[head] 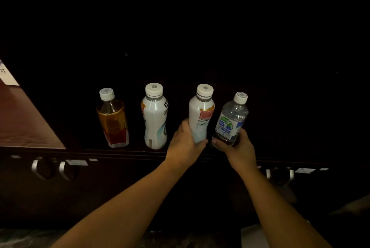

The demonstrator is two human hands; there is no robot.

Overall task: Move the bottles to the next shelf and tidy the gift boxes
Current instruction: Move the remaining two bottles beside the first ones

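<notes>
Four bottles in a row along the front of a very dark shelf (pixel 124 152), all standing with their long axes vertical and white caps pointing up toward the camera. Far left, the amber tea bottle (pixel 113 119) stands alone, then the white bottle with the orange label (pixel 154 117) beside it, neither one touched. Over to the left hand (pixel 185 143), wrapped around the lower body of the white bottle with the red label (pixel 201 113), thumb on its near side, bottle upright. And the right hand (pixel 239 148) is closed around the base of the clear water bottle (pixel 231 120), blue-and-green label facing us, its cap tipped slightly to the right. These two bottles sit just beside each other, nearly touching. Below the shelf edge, metal handles (pixel 50 167) show on the dark cabinet front; whether either held bottle is off the shelf, I cannot tell.
</notes>
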